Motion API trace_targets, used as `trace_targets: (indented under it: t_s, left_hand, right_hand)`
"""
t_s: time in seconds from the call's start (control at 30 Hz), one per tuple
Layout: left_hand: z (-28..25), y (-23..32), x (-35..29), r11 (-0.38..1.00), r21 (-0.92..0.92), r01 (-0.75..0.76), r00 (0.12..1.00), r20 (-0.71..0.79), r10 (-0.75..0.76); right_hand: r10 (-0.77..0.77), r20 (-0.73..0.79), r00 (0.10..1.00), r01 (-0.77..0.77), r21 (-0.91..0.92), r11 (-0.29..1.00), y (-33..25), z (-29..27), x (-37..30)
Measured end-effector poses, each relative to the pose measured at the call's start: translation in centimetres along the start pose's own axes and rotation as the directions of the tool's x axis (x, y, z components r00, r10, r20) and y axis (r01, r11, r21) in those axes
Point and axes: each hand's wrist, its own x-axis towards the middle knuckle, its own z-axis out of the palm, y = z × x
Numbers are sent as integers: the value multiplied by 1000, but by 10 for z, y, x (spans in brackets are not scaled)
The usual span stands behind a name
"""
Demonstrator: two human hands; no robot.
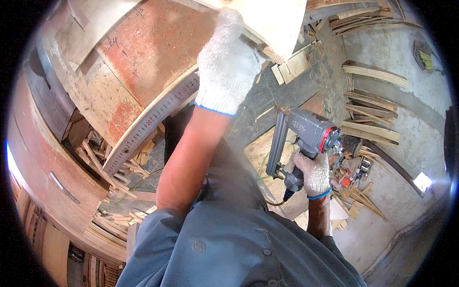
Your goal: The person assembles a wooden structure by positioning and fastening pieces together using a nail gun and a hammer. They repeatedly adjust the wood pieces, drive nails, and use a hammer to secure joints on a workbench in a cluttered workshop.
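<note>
My left hand (pixel 227 69), in a white knitted glove with a blue cuff, is closed on the edge of a pale wooden board (pixel 275 24) at the top of the view. The board hides part of its fingers. Lower and to the right, my right hand (pixel 315 174) wears a matching glove. It is wrapped round the handle of a grey and black nail gun (pixel 308 129) with a red ring at one end. The gun's long magazine hangs on its left side, and a hose runs from the handle. The gun is held apart from the board.
A worn reddish worktop (pixel 162 43) has a long steel ruler (pixel 153 115) along its curved-looking edge. At the left is a saw blade (pixel 40 71). Wood strips (pixel 375 71) lean against the concrete at the right. Offcuts (pixel 366 198) and small tools litter the floor.
</note>
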Motion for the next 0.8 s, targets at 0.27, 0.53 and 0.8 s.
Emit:
trace_targets:
  t_s: [0.27,0.53,0.8]
  left_hand:
    - [39,18,-21,995,-95,10,982,-186,-28]
    - [23,1,-30,992,-125,-15,985,-170,-6]
    - [-29,-27,-32,955,295,29,997,-70,-9]
  right_hand:
    - [5,26,1000,-3,-65,998,5,-5,8]
    - [-12,23,1000,13,-60,998,9,-5,13]
    - [39,50,998,-38,-18,999,11,-9,19]
